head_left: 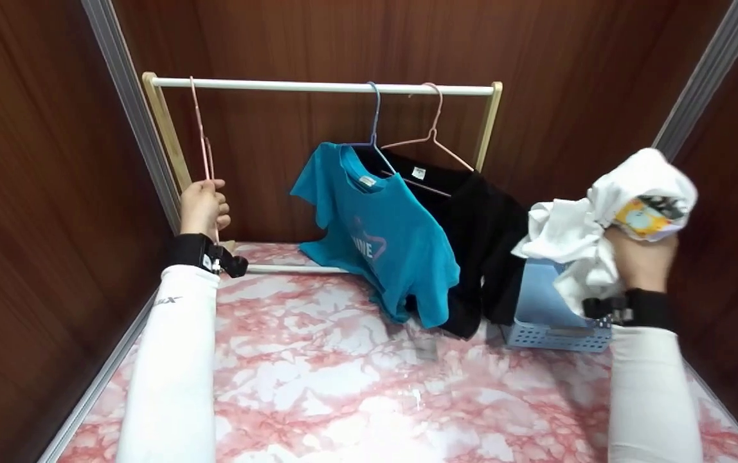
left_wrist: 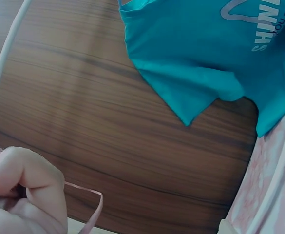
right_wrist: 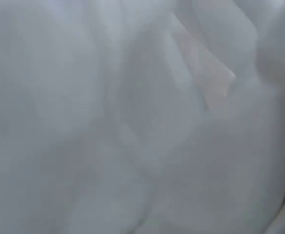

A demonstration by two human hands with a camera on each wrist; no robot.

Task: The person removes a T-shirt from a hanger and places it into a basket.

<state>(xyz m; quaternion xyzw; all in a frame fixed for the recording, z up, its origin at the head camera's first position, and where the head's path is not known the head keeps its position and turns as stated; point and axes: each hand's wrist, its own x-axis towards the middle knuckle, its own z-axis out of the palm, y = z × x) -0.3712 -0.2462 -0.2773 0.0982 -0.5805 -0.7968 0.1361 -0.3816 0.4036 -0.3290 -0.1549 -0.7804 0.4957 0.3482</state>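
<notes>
"What's that in the right hand?"

"A white cloth, soft and crumpled, with a colourful patch of yellow and orange showing in its folds. It's up at the right, near the blue plastic basket with the perforated wall."

"And the other things?"

"A smooth white rail between wooden uprights. It carries a turquoise T-shirt with a printed chest and, just behind it, a black garment, on 2 hangers. The bench below is marbled pink and white."

"How are the arms?"

"Both reach forward in white sleeves, well apart. The left is straight, its hand below the rail's left end; the right is raised beside the basket."

"What's the left hand doing?"

"Its fingers curl closely round a thin pink hanger, which stands upright and edge-on, its top at the rail. Whether it's hooked on, I can't tell."

"And the right hand's grip?"

"It holds the bunched cloth, but the fabric hides the fingers; from the wrist it's all blurred, pale folds."
</notes>
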